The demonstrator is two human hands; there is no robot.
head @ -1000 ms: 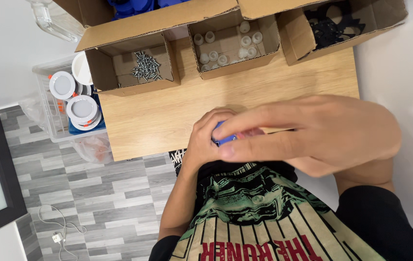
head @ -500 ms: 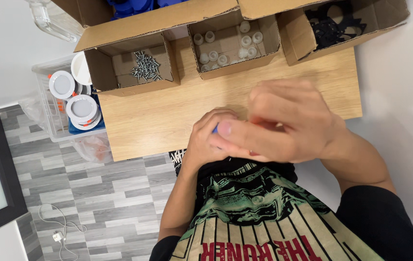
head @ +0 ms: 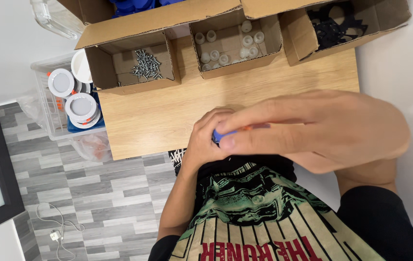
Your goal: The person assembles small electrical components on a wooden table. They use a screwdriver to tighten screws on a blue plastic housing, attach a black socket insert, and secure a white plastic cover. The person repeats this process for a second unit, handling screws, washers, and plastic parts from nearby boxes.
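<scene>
Holding a small blue part [head: 219,136] between both hands, you have it pinched at the near edge of the wooden desk [head: 167,116], just above your lap. Your left hand [head: 206,145] cups it from below, fingers curled shut around it; your right hand [head: 313,130] lies across the top, fingertips pressed on it beside a glimpse of orange. Most of the part is hidden, so its shape cannot be told. It looks light and rigid, probably smooth plastic, and likely to slip; grip it by its sides with the fingertips. At the far edge stand three open cardboard boxes: one of screws [head: 147,64], one of small white caps [head: 225,46], one of black parts [head: 334,26].
</scene>
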